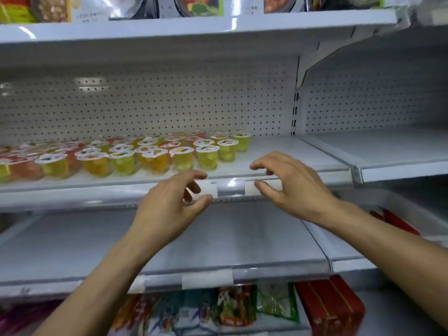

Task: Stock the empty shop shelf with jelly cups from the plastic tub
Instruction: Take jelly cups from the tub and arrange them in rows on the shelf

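Observation:
Several jelly cups [155,156] in yellow, orange and red stand in rows on the white shelf [278,151], filling its left and middle part. My left hand [174,202] hovers in front of the shelf's front rail, fingers loosely curled, holding nothing. My right hand [288,180] is level with the shelf edge, just right of the cup rows, fingers relaxed and empty. Neither hand touches a cup. The plastic tub is out of view.
A bare white shelf [218,241] lies below my hands, with snack packets [232,309] and a red box [332,306] under it. Packaged foods [121,8] line the top shelf. To the right is another white shelf bay [388,151].

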`<action>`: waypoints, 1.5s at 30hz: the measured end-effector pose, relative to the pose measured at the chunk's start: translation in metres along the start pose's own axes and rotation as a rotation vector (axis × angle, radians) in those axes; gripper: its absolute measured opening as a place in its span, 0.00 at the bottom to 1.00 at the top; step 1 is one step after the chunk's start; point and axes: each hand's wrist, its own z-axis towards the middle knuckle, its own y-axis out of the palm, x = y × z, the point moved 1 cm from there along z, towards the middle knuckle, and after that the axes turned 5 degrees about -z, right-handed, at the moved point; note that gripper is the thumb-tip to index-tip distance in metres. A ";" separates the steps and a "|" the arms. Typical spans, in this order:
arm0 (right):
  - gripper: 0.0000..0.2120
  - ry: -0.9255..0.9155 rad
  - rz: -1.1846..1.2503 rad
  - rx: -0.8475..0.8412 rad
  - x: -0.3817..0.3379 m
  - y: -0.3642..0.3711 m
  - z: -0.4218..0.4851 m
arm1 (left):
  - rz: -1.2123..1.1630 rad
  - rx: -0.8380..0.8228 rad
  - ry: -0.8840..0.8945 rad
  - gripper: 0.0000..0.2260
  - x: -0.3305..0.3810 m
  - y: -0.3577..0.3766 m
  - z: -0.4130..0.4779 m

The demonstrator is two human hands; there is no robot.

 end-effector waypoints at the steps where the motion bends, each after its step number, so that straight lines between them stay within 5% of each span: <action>1: 0.13 -0.025 -0.001 -0.020 -0.006 0.001 -0.009 | 0.031 -0.039 -0.025 0.18 -0.005 0.001 -0.018; 7: 0.13 -0.113 0.076 -0.170 -0.060 0.022 -0.033 | 0.086 -0.153 -0.189 0.18 -0.029 -0.022 -0.104; 16: 0.22 -0.265 0.216 -0.458 -0.203 0.092 -0.016 | 0.081 -0.066 -0.461 0.14 -0.112 -0.099 -0.191; 31: 0.14 -0.540 0.516 -0.751 -0.576 0.307 0.038 | 0.224 -0.151 -0.946 0.12 -0.377 -0.287 -0.420; 45: 0.15 -0.446 0.473 -1.243 -0.707 0.550 0.042 | -0.050 -0.306 -1.287 0.12 -0.610 -0.264 -0.512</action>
